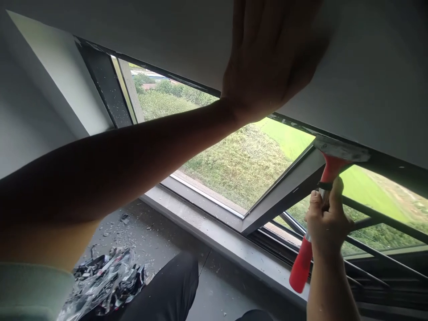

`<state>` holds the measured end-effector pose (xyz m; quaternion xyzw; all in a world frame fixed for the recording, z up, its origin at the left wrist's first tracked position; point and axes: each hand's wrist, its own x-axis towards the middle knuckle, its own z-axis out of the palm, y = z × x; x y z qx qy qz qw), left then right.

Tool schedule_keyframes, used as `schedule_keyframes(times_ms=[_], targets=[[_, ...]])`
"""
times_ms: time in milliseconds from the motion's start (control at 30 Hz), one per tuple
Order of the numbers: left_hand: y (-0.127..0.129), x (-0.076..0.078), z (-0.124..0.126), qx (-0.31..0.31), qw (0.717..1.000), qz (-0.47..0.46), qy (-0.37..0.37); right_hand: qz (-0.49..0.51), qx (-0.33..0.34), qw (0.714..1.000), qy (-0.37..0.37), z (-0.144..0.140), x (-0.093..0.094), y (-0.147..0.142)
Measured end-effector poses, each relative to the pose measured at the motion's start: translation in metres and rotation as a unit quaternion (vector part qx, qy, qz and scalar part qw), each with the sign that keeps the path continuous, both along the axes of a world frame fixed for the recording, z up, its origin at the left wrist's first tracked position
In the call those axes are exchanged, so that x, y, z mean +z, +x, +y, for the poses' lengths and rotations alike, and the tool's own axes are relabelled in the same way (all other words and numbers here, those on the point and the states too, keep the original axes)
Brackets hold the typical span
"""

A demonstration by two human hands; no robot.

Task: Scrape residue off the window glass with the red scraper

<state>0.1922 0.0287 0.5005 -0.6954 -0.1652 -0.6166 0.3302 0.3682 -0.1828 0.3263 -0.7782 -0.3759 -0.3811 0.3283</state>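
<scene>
1. My left hand (267,53) sits at the top centre of the frame, fingers spread and palm pressed flat against the white wall surface (368,80) above the window; it pinches nothing.
2. My left forearm runs from the lower left up to that hand, dark against the daylight.
3. My right hand (326,220), at the lower right, is wrapped in a fist around the scraper (321,196), gripping its red handle partway up.
4. The scraper stands tilted; its metal blade head at the upper right touches the dark top window frame (394,162) just below the white surface, and the red handle's end pokes out under my fist.
5. An opened window sash (284,191) angles across the centre, with grass and trees beyond.
6. A heap of crumpled plastic film (103,276) lies on the grey sill at the lower left, beside my dark trouser knee (167,290).
</scene>
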Motion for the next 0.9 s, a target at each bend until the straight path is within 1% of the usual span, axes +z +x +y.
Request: schedule_keyframes(times_ms=[67, 167, 267, 367, 433, 500, 567, 600, 667, 800, 833, 900], targets=[[0.002, 0.002, -0.001, 0.027, 0.998, -0.031, -0.049, -0.001, -0.007, 1.0, -0.007, 0.001, 0.002, -0.002], [0.002, 0.005, -0.007, 0.044, 0.993, -0.02, -0.111, 0.01, -0.003, 1.0, -0.016, 0.004, 0.003, -0.004], [0.0, 0.007, -0.013, 0.046, 0.991, -0.016, -0.124, 0.008, -0.002, 1.0, -0.015, 0.006, 0.001, -0.006], [-0.001, 0.007, -0.014, 0.055, 0.989, -0.014, -0.139, 0.019, -0.017, 1.0, -0.014, 0.008, -0.001, -0.008], [0.001, 0.006, -0.01, 0.055, 0.991, -0.02, -0.12, 0.02, -0.018, 1.0, -0.014, 0.01, -0.001, -0.01], [0.005, 0.005, -0.003, 0.042, 0.996, -0.051, -0.052, 0.018, -0.016, 1.0, -0.015, 0.012, 0.001, -0.012], [0.009, 0.004, 0.004, 0.025, 0.995, -0.097, 0.023, 0.017, -0.014, 1.0, -0.015, 0.015, 0.003, -0.014], [0.011, 0.004, 0.007, 0.019, 0.992, -0.115, 0.05, 0.016, -0.011, 1.0, -0.012, 0.017, 0.003, -0.015], [0.013, 0.004, 0.012, 0.014, 0.988, -0.131, 0.078, 0.008, -0.005, 1.0, -0.008, 0.02, 0.003, -0.018], [0.012, 0.005, 0.011, 0.012, 0.991, -0.105, 0.077, -0.006, -0.018, 1.0, 0.001, 0.023, -0.001, -0.022], [0.011, 0.005, 0.008, 0.015, 0.993, -0.097, 0.063, 0.001, -0.019, 1.0, 0.004, 0.024, -0.002, -0.023], [0.008, 0.006, 0.0, 0.03, 0.997, -0.067, -0.002, 0.027, -0.013, 1.0, 0.009, 0.024, -0.003, -0.026]])
